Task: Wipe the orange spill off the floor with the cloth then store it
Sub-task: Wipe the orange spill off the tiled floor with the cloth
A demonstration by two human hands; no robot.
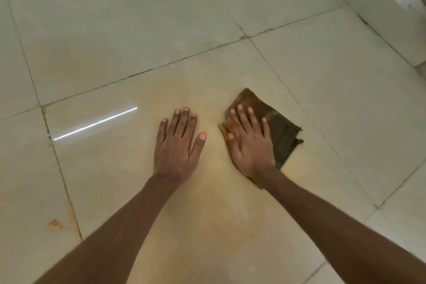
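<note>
A dark brown cloth (282,131), folded flat and stained orange along its left edge, lies on the tiled floor. My right hand (250,143) presses down on the cloth's left half with straight, spread fingers. My left hand (178,147) rests flat on the bare tile just left of it, fingers straight, holding nothing. A faint orange smear (214,203) spreads across the tile under and between my arms. A lighter orange haze (62,62) shows on the tile at far left. A small bright orange spot (54,223) sits at lower left.
Pale glossy floor tiles (334,80) with dark grout lines fill the view. A low tiled wall base (378,7) runs along the upper right corner. A bright streak of reflected light (95,124) lies left of my left hand.
</note>
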